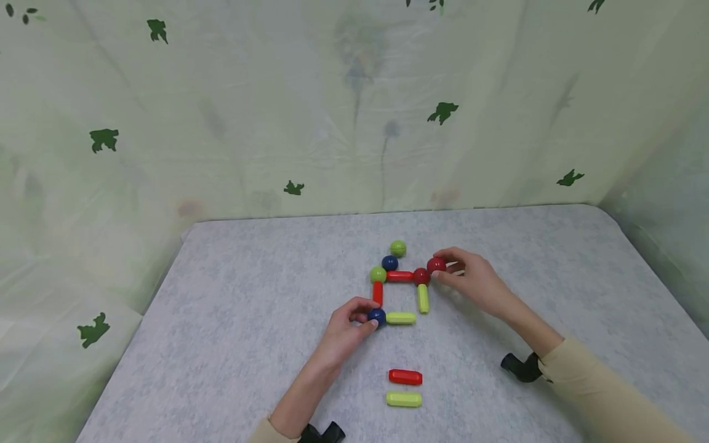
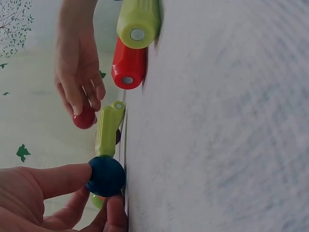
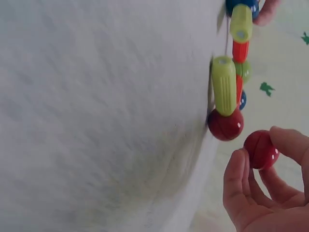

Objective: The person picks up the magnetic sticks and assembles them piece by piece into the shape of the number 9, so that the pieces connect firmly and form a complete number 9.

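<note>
Head cam has your left hand (image 1: 346, 329) at the near corner of an unclosed square of sticks and balls, thumb and fingertips pinching a navy ball (image 1: 376, 317). From that ball a short red stick (image 1: 378, 294) runs away from you to a lime ball (image 1: 378, 274), and a lime stick (image 1: 400, 318) pokes out to the right. At the lime ball a second red stick (image 1: 399, 277) heads right to a corner red ball (image 1: 421, 277), which has another lime stick (image 1: 423, 298) pointing back toward you. The two lime sticks' free ends are near each other but apart.

Your right hand (image 1: 471, 280) has a loose red ball (image 1: 436, 264) between thumb and fingertips, just beside the corner one; right wrist cam shows a gap between them. A spare navy ball (image 1: 390, 263) sits right by the lime ball, can't tell if they touch, with a spare lime ball (image 1: 397, 248) beyond it. Closer to you, a spare red stick (image 1: 405, 377) and a spare lime stick (image 1: 404, 399) lie roughly parallel, apart, on the mottled grey table (image 1: 249, 344). Behind that hangs a pale sheet (image 1: 238, 92) with green shapes on it.
</note>
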A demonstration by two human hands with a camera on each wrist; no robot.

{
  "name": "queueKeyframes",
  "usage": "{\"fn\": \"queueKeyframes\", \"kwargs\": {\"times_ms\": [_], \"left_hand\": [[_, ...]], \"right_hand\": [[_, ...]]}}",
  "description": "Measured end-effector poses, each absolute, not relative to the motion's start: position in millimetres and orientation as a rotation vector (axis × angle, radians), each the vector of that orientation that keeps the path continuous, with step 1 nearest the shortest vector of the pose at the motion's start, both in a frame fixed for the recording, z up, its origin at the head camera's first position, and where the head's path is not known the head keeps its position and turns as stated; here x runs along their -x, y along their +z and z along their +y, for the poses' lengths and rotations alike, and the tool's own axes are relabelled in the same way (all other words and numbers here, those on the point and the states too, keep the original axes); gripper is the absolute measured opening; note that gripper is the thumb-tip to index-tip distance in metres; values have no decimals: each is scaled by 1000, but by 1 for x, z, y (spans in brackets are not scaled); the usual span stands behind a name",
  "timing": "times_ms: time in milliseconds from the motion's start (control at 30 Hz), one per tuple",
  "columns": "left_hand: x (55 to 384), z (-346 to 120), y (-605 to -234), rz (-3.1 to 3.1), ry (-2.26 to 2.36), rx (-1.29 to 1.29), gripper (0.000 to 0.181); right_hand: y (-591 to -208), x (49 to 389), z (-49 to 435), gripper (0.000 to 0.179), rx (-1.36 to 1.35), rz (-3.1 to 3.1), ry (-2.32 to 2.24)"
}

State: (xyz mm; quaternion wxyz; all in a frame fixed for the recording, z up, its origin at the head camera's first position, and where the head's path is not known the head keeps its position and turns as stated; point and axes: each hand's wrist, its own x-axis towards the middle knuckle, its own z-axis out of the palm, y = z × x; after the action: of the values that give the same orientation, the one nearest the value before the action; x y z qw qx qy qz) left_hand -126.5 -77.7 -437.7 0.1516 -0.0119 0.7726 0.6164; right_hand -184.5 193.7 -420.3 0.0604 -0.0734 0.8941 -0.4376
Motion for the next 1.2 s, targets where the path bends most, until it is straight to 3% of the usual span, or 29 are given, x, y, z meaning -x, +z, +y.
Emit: {"fn": "queueKeyframes", "kwargs": {"times_ms": [267,567,933,1200], "left_hand": [[127,-79,-439,2230,1764,26,26],[127,-78,-441,2231,1770,6,26],[127,-76,-440,2223,1780,11,27],[127,-76,-441,2227,1786,9,28]], "right_hand": [[-421,148,190,36,277,2606,-1302],[-431,134,177,33,399,2559,-1202],[-427,141,175,21,256,2617,-1200],[-427,164,161,25,71,2654,-1077]]}}
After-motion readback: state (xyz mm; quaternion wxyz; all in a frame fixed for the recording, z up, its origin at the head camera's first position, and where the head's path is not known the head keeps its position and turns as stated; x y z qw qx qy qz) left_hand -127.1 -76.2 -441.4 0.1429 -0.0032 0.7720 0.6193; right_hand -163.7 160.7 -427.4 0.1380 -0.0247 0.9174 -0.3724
